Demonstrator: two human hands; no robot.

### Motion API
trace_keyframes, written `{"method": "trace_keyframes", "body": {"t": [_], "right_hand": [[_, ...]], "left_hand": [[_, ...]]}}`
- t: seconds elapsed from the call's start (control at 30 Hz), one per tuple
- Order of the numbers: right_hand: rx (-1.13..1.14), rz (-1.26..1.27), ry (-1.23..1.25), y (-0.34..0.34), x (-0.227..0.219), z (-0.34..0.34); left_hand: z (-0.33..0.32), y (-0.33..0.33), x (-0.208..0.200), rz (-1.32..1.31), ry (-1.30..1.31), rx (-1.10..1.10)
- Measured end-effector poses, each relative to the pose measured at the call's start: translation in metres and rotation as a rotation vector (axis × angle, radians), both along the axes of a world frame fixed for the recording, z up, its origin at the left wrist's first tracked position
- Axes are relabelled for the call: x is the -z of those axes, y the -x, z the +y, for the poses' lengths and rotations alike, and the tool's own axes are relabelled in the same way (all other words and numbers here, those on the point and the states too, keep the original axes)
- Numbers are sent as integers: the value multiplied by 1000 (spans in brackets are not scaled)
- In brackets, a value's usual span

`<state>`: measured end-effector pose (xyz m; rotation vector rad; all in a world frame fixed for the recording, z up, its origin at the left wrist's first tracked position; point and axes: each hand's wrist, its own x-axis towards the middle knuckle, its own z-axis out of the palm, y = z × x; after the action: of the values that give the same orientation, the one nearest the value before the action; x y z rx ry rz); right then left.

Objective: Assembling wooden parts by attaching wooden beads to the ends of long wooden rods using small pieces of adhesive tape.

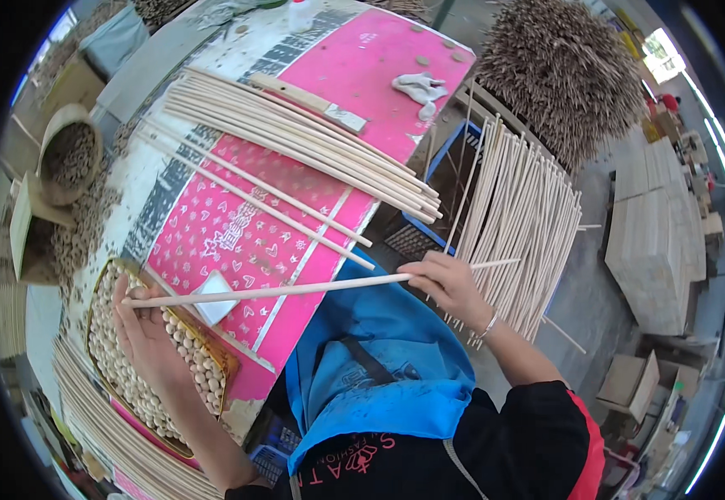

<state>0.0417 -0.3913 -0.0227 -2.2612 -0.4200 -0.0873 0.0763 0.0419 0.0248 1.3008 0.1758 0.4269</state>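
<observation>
A long pale wooden rod (296, 290) lies across in front of me, raised above the table. My right hand (447, 285) grips it toward its right end, thumb and fingers wrapped round it. At the rod's left end my left hand (150, 337) holds the tip between thumb and fingers; whether a small piece is there too, I cannot tell. Below that hand is a yellow-edged tray (231, 367) full of round wooden beads (200, 354). A small white dish (215, 297) sits just beyond the rod. Two loose rods (283, 218) rest on the pink table covering (212, 225).
A bundle of rods (296, 137) lies farther back, near a white cloth (421, 87). Many rods fill a blue crate (454, 154) on the right. A tipped round container (69, 158) spills small wooden pieces at left. More rods (108, 408) lie beside the tray.
</observation>
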Motion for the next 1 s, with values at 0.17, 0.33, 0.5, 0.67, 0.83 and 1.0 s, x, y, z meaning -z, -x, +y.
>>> {"method": "trace_keyframes", "body": {"t": [0.17, 0.33, 0.5, 0.67, 0.83, 1.0], "right_hand": [[58, 232, -297, 41, 42, -10], [658, 287, -661, 51, 91, -64], [1197, 180, -219, 26, 212, -178], [1215, -52, 586, -24, 206, -227], [617, -251, -225, -88, 64, -102], [6, -219, 51, -118, 30, 72]], "left_hand": [[-45, -46, -27, 84, -84, 11], [-117, -58, -33, 19, -272, 304], [-133, -31, -7, 219, -114, 591], [-97, 16, 15, 313, -58, 509], [-75, 46, 17, 346, -66, 357], [-83, 56, 28, 291, -6, 327]]}}
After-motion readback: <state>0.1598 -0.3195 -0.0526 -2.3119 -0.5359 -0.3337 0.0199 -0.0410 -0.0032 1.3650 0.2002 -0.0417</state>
